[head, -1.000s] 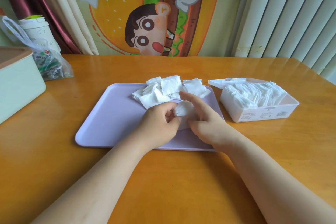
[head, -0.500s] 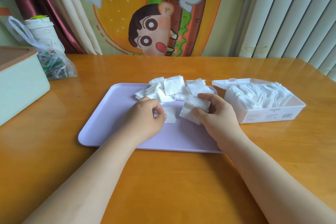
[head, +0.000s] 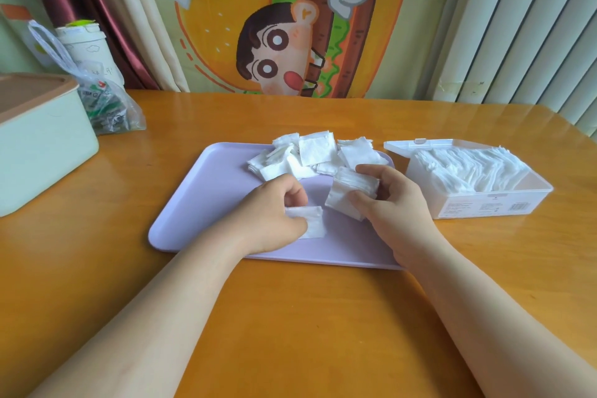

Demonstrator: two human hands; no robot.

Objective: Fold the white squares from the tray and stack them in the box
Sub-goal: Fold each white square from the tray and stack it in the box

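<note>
A lilac tray (head: 200,203) lies in the middle of the wooden table. Several loose white squares (head: 315,152) are heaped at its far edge. My left hand (head: 271,220) pinches one white square (head: 311,223) that lies flat on the tray. My right hand (head: 397,203) grips a small folded stack of white squares (head: 350,192) between thumb and fingers, held just above the tray. To the right stands the open clear plastic box (head: 491,203), filled with folded squares (head: 468,168), its lid (head: 420,144) hinged back to the left.
A pale green bin with a brown lid (head: 42,139) stands at the left edge. Behind it are a plastic bag of packets (head: 106,107) and a white cup (head: 84,42). Bare table spreads in front of the tray. A curtain and cartoon hanging back the table.
My hands have parted: the right one lifted a stack of squares up and to the right, while the left stayed low on the tray with a single square.
</note>
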